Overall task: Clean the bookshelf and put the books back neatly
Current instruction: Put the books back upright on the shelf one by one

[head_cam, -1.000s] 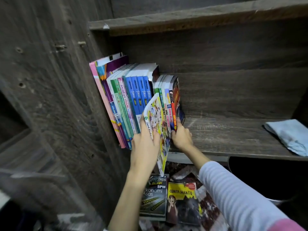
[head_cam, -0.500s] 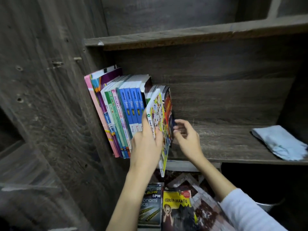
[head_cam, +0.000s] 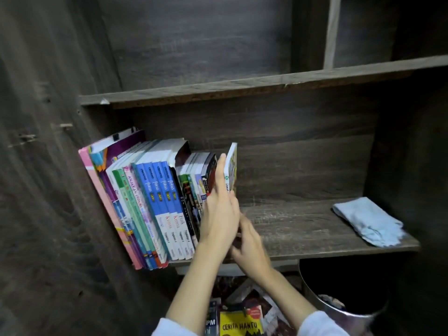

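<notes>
**Inspector:** Where is the item in hand?

**Assessor:** The thin book [head_cam: 231, 166] stands upright on the shelf [head_cam: 303, 229]. It sits at the right end of the row of books [head_cam: 155, 202], which leans toward the shelf's left wall.

**Inspector:** State of the grip?

**Assessor:** The left hand [head_cam: 219, 214] lies flat along the book's left face with its fingers straight, pressing rather than clasping. The thumb is hidden. The right hand [head_cam: 249, 248] is at the book's lower front corner, blurred and partly covered, so I cannot tell whether it pinches anything.

**Inspector:** Condition of the book?

**Assessor:** It is slim, with a white spine and a yellow illustrated cover. I judge it limp and unlikely to stand unaided.

**Inspector:** Risks?

**Assessor:** Nothing supports its right side. If it is released before it is seated against the row, it probably topples onto the bare boards. The row leans already, and a hard push could skid the books' feet over the shelf's front edge, above the yellow book [head_cam: 240, 323] lying below. The blue cloth [head_cam: 368, 221] near the right front corner is well apart and no obstruction.
</notes>
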Demonstrator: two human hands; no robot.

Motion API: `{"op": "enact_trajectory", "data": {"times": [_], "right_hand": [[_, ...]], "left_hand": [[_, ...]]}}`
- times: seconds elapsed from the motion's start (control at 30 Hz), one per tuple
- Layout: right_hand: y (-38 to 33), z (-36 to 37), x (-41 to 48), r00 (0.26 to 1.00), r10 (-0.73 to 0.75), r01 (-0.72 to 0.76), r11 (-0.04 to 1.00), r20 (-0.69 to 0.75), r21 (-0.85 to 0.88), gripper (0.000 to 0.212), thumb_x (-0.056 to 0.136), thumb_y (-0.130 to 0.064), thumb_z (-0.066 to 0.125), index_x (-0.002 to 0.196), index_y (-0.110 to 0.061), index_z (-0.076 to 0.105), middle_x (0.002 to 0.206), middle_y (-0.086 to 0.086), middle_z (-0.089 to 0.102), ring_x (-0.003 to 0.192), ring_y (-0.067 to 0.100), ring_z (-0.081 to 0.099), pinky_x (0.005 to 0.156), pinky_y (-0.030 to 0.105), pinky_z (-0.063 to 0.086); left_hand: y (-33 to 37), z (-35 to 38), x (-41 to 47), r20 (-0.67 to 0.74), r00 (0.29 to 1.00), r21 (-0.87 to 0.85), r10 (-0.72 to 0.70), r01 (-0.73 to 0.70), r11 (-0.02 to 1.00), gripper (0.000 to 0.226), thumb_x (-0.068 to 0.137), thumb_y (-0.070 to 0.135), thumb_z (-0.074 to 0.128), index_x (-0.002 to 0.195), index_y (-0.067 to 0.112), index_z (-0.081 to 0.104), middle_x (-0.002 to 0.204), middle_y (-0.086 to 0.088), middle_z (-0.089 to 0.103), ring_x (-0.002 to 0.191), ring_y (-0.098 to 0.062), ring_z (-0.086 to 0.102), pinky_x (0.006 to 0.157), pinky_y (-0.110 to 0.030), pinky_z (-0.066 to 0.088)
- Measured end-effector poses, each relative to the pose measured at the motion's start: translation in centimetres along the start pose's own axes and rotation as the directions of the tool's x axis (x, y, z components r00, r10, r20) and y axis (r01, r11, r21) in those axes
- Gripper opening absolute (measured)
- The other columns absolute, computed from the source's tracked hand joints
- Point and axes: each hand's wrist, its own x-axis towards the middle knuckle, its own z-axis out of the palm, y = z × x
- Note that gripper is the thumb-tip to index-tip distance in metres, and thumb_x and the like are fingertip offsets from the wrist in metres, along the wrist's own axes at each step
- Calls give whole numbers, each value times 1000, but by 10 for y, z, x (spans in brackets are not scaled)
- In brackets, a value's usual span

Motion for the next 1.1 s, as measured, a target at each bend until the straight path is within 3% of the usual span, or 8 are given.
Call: {"op": "enact_trajectory", "data": {"times": [0.17,0.23,0.33,0.47,0.6,0.77,0.97,1.1], "right_hand": [[8,17,10,990,100,-105,993,98,45,70,87,-16,51,149,-12,17,149,10,37,130,30,43,102,37,39],[15,26,15,986,122,-125,992,111,24,70,88,-8,49,150,-14,15,146,12,40,127,32,45,98,40,42],[26,36,20,979,156,-153,988,130,-34,68,89,-4,43,150,-14,16,133,19,50,117,37,52,91,40,43],[33,40,31,976,152,-142,987,157,-73,60,94,-8,43,149,-13,18,133,21,51,115,36,52,89,34,39],[41,41,44,963,183,-174,983,196,-62,64,95,-15,49,150,-22,17,139,15,49,120,36,51,91,30,39],[57,38,47,932,198,-205,979,305,-9,83,88,0,54,150,-34,10,150,3,36,133,26,41,105,23,32],[68,48,51,937,293,-293,956,191,-28,77,85,6,54,147,-31,28,132,10,58,116,24,57,90,16,38],[72,57,51,916,370,-378,926,156,22,68,84,4,55,144,-25,38,120,13,65,109,25,62,93,25,44]], "left_hand": [[-22,15,11,-14,997,139,70,-68,988,67,93,15,49,147,35,13,139,-1,45,95,-15,59,72,-28,49],[-34,18,16,-52,994,339,97,-74,938,66,85,20,61,143,25,29,145,-2,35,119,-21,48,84,-37,52],[-47,17,27,-86,985,554,149,-77,829,67,69,32,77,129,17,51,141,-6,44,127,-28,41,96,-49,41],[-60,6,39,55,990,698,133,-133,704,80,83,54,59,146,19,27,152,4,28,142,-18,20,110,-51,12],[-65,4,47,42,990,733,131,-120,670,83,84,55,56,148,20,18,153,6,24,143,-14,15,112,-52,1],[-78,15,52,-69,973,716,222,-107,690,79,69,41,77,136,14,44,135,0,50,127,-19,43,107,-48,3],[-89,25,52,-121,950,733,286,-109,672,76,64,35,82,129,12,50,127,-3,55,122,-23,48,112,-51,2],[-85,33,50,-152,947,736,284,-83,672,74,66,29,81,130,11,49,129,-4,54,126,-23,46,110,-54,5]]}}
